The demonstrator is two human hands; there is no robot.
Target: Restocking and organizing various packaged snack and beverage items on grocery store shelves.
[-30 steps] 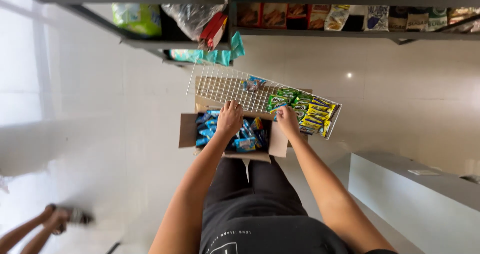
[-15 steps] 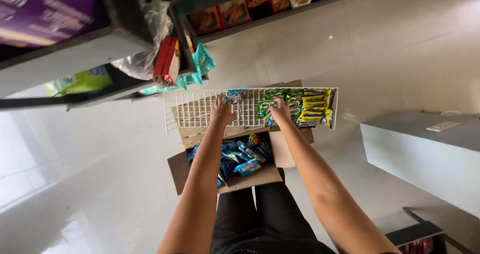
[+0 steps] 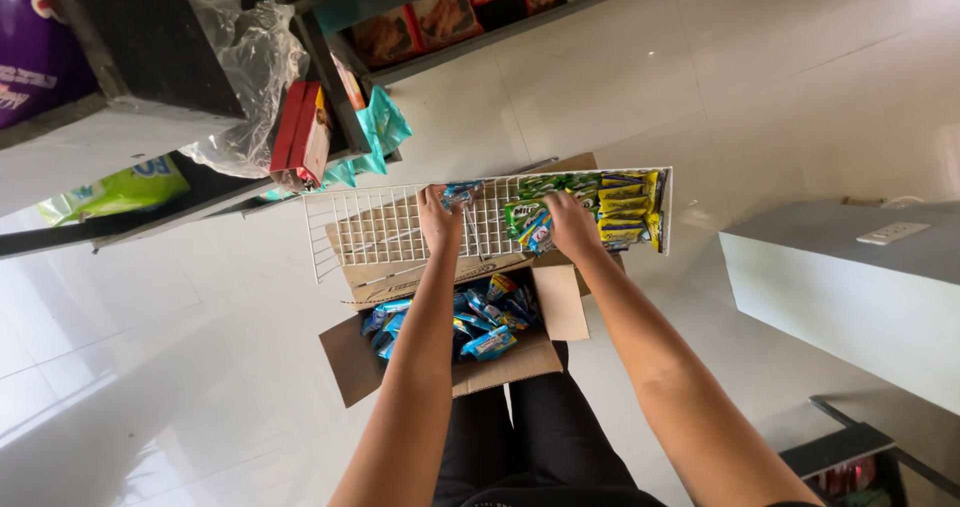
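Note:
A white wire basket (image 3: 365,229) rests over an open cardboard box (image 3: 350,362) on my lap. My left hand (image 3: 438,222) is in the basket, fingers closed on a small blue packet (image 3: 461,194) near the far rim. My right hand (image 3: 572,224) lies beside it on a row of green and yellow sachets (image 3: 600,205) packed into the basket's right end, gripping the nearest one. Several blue packets (image 3: 488,312) fill the box below.
Dark shelves run along the top with snack packs (image 3: 445,12), a red carton (image 3: 300,132), a crumpled clear bag (image 3: 245,67) and teal packets (image 3: 375,142). A grey cabinet (image 3: 850,287) stands at the right. White tiled floor surrounds me.
Both hands rose from the box edge into the wire basket. My left hand now carries a blue packet. The view tilted, bringing the shelves closer.

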